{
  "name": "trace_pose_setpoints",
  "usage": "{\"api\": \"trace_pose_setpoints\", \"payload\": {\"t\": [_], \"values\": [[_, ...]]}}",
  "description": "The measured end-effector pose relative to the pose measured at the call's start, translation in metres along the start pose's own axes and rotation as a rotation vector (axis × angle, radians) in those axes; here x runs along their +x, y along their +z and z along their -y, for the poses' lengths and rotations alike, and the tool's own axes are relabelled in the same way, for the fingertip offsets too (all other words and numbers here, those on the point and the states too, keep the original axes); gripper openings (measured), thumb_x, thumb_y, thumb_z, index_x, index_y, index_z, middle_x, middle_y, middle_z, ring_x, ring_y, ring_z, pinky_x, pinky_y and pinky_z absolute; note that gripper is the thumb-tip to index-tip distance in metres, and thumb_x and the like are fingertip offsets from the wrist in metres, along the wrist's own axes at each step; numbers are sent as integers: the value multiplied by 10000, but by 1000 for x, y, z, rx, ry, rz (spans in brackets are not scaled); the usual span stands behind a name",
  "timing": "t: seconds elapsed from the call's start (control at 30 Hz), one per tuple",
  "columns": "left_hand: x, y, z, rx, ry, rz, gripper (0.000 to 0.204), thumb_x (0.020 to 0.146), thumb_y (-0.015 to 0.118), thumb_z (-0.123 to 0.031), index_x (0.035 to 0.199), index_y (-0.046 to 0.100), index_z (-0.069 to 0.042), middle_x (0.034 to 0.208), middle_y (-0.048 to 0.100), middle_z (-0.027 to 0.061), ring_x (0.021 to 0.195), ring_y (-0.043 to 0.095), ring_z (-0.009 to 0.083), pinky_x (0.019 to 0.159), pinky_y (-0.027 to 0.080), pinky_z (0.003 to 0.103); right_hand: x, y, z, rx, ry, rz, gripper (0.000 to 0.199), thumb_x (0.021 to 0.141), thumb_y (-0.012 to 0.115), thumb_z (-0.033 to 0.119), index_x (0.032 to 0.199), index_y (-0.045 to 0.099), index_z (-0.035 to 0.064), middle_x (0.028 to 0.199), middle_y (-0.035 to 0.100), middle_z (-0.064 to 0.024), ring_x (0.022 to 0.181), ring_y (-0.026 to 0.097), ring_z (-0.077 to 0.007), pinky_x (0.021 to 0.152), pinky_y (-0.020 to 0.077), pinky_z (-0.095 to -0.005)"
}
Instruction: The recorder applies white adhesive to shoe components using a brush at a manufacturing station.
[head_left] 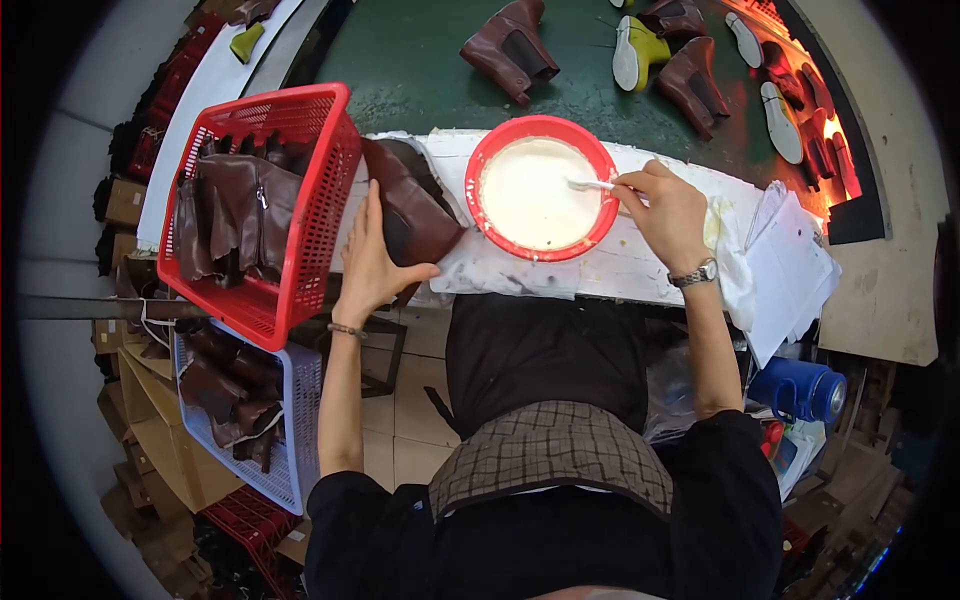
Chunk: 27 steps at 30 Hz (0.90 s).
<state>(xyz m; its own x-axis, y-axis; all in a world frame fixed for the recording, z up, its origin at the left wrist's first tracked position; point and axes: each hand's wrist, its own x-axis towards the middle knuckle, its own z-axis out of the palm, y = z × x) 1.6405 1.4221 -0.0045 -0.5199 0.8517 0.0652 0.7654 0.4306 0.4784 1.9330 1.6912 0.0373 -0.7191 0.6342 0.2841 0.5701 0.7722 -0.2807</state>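
My right hand (665, 215) pinches the thin handle of a small white brush (592, 184), whose tip is in the cream-coloured liquid (537, 195). That liquid fills most of a round red bowl (484, 225) at the table's near edge, with smears on its rim. To the left of the bowl lies a brown leather boot upper (418, 215) with a dark panel. Against its left side rests my left hand (372, 265), fingers stretched forward and thumb spread to the right. What lies under the palm is hidden.
A red plastic basket (318, 200) full of brown uppers stands at my left, above a pale blue basket (300, 430). Several boots (510, 50) lie on the green belt (400, 60), some beside an orange-glowing heater (835, 150). Crumpled paper (790, 270) and a blue jug (800, 390) are at right.
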Motion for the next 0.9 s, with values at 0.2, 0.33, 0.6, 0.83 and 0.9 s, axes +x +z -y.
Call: {"api": "trace_pose_setpoints", "payload": {"t": [0.2,0.33,0.6,0.83,0.9], "values": [[-9,10,-30,182,-211,25,1234,644,776,-15,1644,91,-245,1580,266,279,1399,354,504,1087,406,579,-11,10,-6,231,121,-71,189,892,748,301,932,795,122,837,708,-48,720,688,-227,616,500,-347],[-9,6,-24,-9,-18,-242,1074,636,624,198,1590,320,-191,1369,461,191,1290,459,462,1083,417,484,-17,10,-12,268,168,-124,192,892,753,273,945,788,91,852,714,-58,711,681,-227,621,499,-330],[-29,-30,-83,-67,207,-451,974,644,647,198,1544,366,-48,1426,455,236,1312,467,443,1108,387,482,-3,-7,42,788,18,-168,151,862,798,107,997,785,41,829,705,-47,667,595,-95,593,443,-237],[-47,-39,-103,-148,460,-465,856,703,806,52,1466,427,-29,1467,458,287,1306,504,453,1089,427,495,7,-12,31,808,-51,-222,104,902,756,63,980,772,-4,835,679,-24,687,538,-51,570,367,-209],[-53,-40,-96,-151,533,-432,860,739,810,25,1485,383,-14,1476,457,288,1320,503,443,1107,409,491,21,-17,23,794,-52,-260,100,906,749,59,979,771,-6,837,677,-24,696,541,-53,582,374,-212]]}}
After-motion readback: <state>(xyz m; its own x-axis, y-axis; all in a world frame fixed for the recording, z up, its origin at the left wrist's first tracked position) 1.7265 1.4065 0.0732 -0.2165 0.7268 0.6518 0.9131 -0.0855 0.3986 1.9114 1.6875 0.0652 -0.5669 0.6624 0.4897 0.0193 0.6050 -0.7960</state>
